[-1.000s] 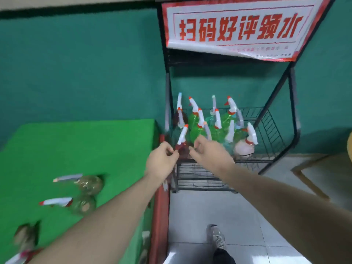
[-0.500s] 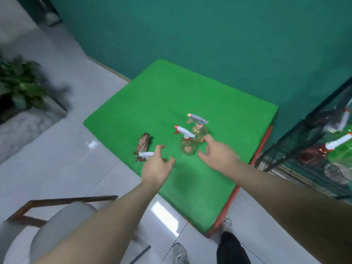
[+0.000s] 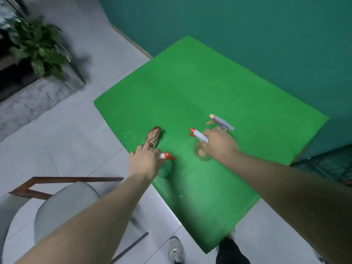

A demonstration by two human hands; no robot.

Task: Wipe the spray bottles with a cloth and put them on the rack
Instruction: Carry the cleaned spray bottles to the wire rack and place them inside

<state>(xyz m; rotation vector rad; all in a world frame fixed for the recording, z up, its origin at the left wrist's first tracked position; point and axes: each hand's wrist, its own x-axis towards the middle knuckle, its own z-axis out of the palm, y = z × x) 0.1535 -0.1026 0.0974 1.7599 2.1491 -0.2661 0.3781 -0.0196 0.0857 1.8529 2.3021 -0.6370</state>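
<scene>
You're at the pickup step, start of a new wipe cycle: both hands are down on the green table (image 3: 209, 88) at centre frame, each on a bottle. Your right hand (image 3: 219, 144) is wrapped round the neck of a clear spray bottle (image 3: 201, 151) with a white head and red nozzle, fingers curled over it, thumb showing through the clear body; it looks like a real grip, bottle standing on the table. Your left hand (image 3: 145, 162) sits over a green-bodied spray bottle (image 3: 165, 168) at the table's near-left edge, only its red-tipped nozzle and part of the body showing; fingers look curled on it, index finger stretched toward the brown cloth (image 3: 153, 137) (exact hold is hidden by the back of the hand). The cloth lies crumpled just above the left hand, touching or nearly touching that fingertip. A third bottle with a grey trigger head (image 3: 222, 123) stands just behind the right hand. The rack (image 3: 323, 166) is only a dark sliver at the right edge. Next move, my read: pick one bottle, free the other hand for the cloth, wipe body and head, then carry right to the rack. Watch the green bottle, it's close to the edge and could roll off.
</scene>
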